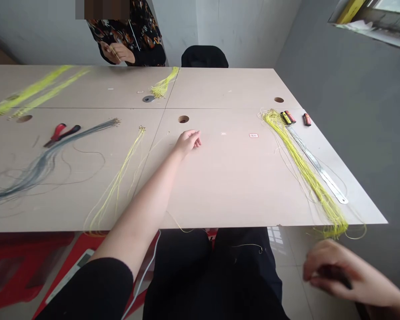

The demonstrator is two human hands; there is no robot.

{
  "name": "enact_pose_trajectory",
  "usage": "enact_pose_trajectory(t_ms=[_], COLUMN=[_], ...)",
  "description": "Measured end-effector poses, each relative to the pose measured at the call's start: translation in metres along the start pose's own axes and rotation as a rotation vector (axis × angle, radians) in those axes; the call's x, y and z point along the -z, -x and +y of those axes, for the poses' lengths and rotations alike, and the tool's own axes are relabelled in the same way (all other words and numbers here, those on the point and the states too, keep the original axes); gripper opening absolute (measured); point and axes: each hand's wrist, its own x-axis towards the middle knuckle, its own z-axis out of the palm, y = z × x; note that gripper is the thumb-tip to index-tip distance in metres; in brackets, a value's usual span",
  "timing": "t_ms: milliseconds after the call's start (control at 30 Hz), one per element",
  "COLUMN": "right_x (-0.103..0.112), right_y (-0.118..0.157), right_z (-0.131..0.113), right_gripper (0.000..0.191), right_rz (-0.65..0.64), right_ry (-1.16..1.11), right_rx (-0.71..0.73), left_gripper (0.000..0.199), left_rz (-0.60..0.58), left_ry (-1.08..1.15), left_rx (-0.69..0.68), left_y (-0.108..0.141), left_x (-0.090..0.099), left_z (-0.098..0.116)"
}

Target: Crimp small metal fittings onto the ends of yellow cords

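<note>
My left hand [188,142] is over the middle of the table, just below a round hole, its fingers curled together. Whatever they may pinch is too small to make out. To its left lies a thin bunch of yellow cords [120,173], spread toward the table's front edge. My right hand [336,271] is low at the right, off the table's front edge and slightly blurred. Its fingers are closed round something dark that I cannot identify. Just above it, the loose end of a thick yellow cord bundle [302,164] hangs over the edge.
A steel ruler [320,171] and batteries [288,117] lie by the thick bundle. Grey-blue cords [43,162] and red-and-black pliers [62,133] are at left. Across the table [220,186], a person [125,35] handles a thin strand near more yellow cords [165,84].
</note>
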Motion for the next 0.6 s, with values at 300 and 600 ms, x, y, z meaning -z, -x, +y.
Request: enact_pose_trajectory(t_ms=[300, 600], right_x=[-0.115, -0.117], right_y=[0.027, 0.018], right_z=[0.066, 0.091], right_gripper=[0.025, 0.033], right_rz=[-0.048, -0.044], right_ry=[-0.116, 0.213], right_rx=[-0.185, 0.230], left_gripper=[0.032, 0.032], left_rz=[-0.027, -0.038], left_ry=[-0.048, -0.070], left_rx=[-0.031, -0.034], left_y=[-0.002, 0.000], left_x=[-0.001, -0.002], left_z=[-0.003, -0.003])
